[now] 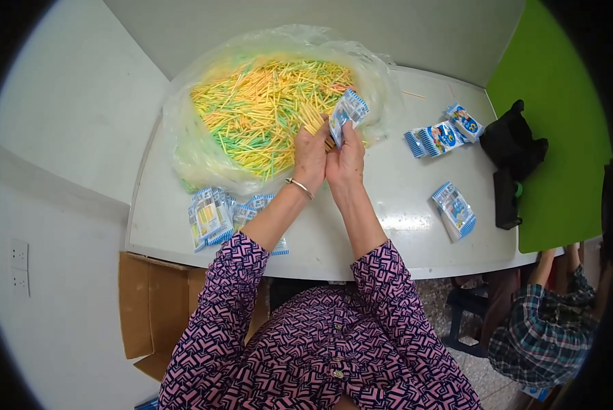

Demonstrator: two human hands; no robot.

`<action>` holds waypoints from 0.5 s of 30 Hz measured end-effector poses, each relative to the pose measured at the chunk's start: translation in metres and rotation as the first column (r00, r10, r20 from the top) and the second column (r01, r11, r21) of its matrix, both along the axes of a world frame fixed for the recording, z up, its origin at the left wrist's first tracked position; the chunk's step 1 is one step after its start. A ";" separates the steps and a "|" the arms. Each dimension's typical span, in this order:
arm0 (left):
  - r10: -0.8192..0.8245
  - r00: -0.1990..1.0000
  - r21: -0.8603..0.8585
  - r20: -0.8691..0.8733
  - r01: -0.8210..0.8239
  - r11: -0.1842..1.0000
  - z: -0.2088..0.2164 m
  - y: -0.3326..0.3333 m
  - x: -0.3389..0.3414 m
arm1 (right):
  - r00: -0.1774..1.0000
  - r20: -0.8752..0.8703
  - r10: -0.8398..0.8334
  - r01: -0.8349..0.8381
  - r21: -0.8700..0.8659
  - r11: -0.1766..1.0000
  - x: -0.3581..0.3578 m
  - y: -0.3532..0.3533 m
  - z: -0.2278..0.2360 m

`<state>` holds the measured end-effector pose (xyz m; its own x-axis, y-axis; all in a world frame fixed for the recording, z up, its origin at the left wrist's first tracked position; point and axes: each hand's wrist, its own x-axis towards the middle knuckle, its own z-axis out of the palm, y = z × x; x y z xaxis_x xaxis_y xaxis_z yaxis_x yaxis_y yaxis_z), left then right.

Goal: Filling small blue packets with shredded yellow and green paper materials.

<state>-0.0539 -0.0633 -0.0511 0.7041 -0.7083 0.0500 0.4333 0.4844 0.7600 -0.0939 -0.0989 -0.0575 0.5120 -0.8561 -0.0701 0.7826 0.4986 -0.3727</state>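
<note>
My two hands meet over the near right edge of a big clear plastic bag (181,140) heaped with thin yellow, green and orange sticks (265,102). Between the fingers of my left hand (310,158) is a small bundle of yellow sticks (311,117), their tips pointing up and away. My right hand (348,157) grips a blue-and-white plastic packet (349,113), its thumb pressed on the front. The packet is held tilted right beside the bundle. Whether its mouth is open cannot be made out.
Several filled packets (210,217) lie at the table's near left. More packets (443,139) rest at the right, and a single packet (455,210) sits nearer. A black tape dispenser-like object (514,140) stands by the green partition (559,123). Below left is a cardboard box (137,307); a co-worker's checked sleeve (535,321) shows lower right.
</note>
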 end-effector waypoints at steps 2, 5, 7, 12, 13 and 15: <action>-0.030 0.999 -0.052 -0.045 0.027 0.998 0.005 0.000 0.003 | 1.000 0.000 -0.011 0.011 0.010 1.000 0.002 0.002 0.004; -0.034 0.999 -0.035 -0.031 0.033 0.999 0.009 -0.002 0.020 | 0.999 0.002 -0.045 0.045 -0.034 0.998 0.007 -0.009 -0.001; -0.049 0.998 0.005 0.040 0.049 0.999 0.018 -0.003 0.038 | 0.998 0.001 -0.069 0.069 -0.086 0.994 0.001 -0.023 -0.007; 0.030 0.941 0.183 0.338 -0.097 0.978 0.027 0.006 0.097 | 0.961 -0.276 -0.015 -0.077 -0.320 0.944 -0.028 -0.025 -0.008; 0.020 0.935 0.230 0.353 -0.108 0.967 0.026 0.008 0.100 | 0.939 -0.345 -0.003 -0.125 -0.348 0.929 -0.034 -0.025 -0.009; 0.008 0.895 0.270 0.447 -0.143 0.952 0.024 0.011 0.107 | 0.919 -0.394 0.018 -0.178 -0.373 0.911 -0.042 -0.026 -0.012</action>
<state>0.0528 -0.0525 -0.0268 0.7098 -0.6845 0.1661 -0.0030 0.2329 0.9725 -0.1364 -0.1250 -0.0691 0.5980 -0.7993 0.0585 0.4990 0.3142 -0.8077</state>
